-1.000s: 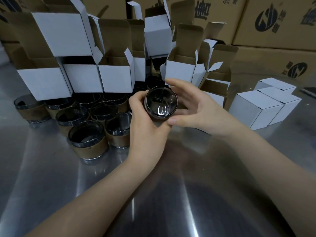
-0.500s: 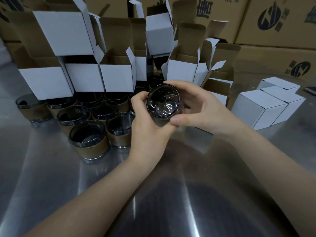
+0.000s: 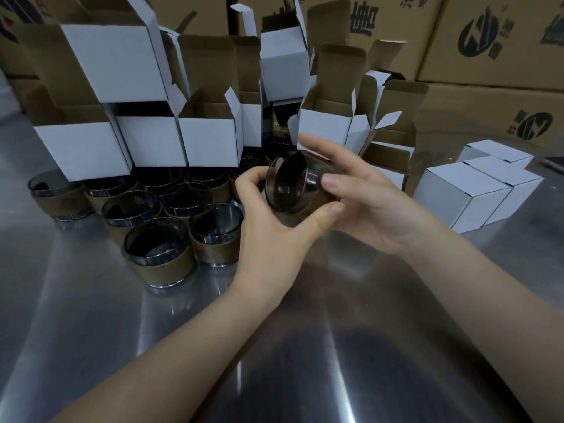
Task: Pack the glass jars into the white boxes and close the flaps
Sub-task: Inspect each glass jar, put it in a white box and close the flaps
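The steel worktop [image 3: 305, 346] took most of the view, and behind it stood a wall of big brown cartons [image 3: 488, 41] with dark printed logos. On the far-left part of the worktop there was a crowd of open white boxes [image 3: 210, 141], some stacked and leaning, with their flaps standing up. At the right, three closed white boxes [image 3: 464, 193] sat close together, so part of the packing looked done. In front of the open boxes stood a group of glass jars [image 3: 158, 248], most with a brown band around the body.

The left hand [image 3: 274, 233] and the right hand [image 3: 366, 203] both gripped the held jar [image 3: 287, 184] in the air above the worktop, near the open boxes. It lay tilted on its side with the mouth toward the left. The fingers [image 3: 329, 151] of the right hand curled over its top with the thumb near the rim, and the left hand clasped it from below and the left.

In my judgement, the main danger was a slip: the glass looked smooth, and a fall would strike hard steel or the standing jars. Also, reaching for a box could knock down the leaning stack, and a raised flap could catch the rim of the jar.
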`<move>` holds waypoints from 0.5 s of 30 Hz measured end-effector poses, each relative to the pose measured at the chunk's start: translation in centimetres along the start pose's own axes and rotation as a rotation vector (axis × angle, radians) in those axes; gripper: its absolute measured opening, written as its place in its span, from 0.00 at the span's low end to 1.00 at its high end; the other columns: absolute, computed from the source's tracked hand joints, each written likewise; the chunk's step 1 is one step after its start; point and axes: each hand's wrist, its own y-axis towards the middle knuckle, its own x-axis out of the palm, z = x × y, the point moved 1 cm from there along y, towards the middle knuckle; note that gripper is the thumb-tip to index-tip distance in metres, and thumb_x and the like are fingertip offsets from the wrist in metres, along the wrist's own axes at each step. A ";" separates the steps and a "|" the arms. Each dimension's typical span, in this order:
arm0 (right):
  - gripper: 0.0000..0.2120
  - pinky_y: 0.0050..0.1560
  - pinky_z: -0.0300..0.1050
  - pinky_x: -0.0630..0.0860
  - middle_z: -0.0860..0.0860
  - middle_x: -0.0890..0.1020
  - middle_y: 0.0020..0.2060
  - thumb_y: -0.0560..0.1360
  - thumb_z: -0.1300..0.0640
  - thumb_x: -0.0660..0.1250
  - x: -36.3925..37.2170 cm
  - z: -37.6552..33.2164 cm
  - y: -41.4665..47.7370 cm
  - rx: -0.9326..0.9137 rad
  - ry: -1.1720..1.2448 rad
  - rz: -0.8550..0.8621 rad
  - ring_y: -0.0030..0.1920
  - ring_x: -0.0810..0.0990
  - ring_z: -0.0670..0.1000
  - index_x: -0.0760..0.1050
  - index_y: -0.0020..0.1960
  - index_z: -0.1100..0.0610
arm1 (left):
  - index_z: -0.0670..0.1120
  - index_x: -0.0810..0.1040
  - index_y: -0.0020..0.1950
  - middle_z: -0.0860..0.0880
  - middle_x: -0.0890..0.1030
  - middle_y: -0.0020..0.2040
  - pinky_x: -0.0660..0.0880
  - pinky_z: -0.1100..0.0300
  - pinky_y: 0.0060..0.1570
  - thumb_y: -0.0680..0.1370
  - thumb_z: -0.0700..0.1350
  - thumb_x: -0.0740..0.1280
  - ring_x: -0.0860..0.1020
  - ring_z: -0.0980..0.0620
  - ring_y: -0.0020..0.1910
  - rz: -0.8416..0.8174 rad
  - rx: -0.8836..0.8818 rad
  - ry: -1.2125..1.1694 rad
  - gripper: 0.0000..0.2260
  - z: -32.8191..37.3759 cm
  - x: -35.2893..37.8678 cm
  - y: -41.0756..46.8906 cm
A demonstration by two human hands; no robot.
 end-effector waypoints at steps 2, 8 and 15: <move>0.32 0.53 0.52 0.79 0.54 0.79 0.62 0.72 0.61 0.70 -0.5 -0.3 0.0 -0.024 -0.048 0.034 0.62 0.79 0.57 0.66 0.74 0.49 | 0.52 0.61 0.67 0.58 0.75 0.62 0.75 0.59 0.61 0.66 0.47 0.79 0.76 0.58 0.64 -0.011 0.043 0.004 0.36 -0.1 0.1 0.0; 0.39 0.58 0.48 0.78 0.51 0.81 0.54 0.66 0.61 0.76 -0.5 -0.6 -0.1 -0.082 -0.444 0.161 0.57 0.81 0.51 0.64 0.72 0.45 | 0.52 0.68 0.70 0.57 0.71 0.63 0.71 0.57 0.65 0.69 0.46 0.78 0.70 0.57 0.66 0.016 0.127 0.328 0.32 0.0 0.2 -0.1; 0.41 0.65 0.55 0.75 0.49 0.76 0.61 0.63 0.50 0.78 0.0 -0.7 -0.2 -0.175 -0.661 0.188 0.64 0.76 0.50 0.63 0.71 0.38 | 0.61 0.67 0.59 0.60 0.78 0.56 0.75 0.63 0.54 0.65 0.55 0.75 0.76 0.61 0.59 0.045 -0.004 0.242 0.27 -0.4 -0.1 0.1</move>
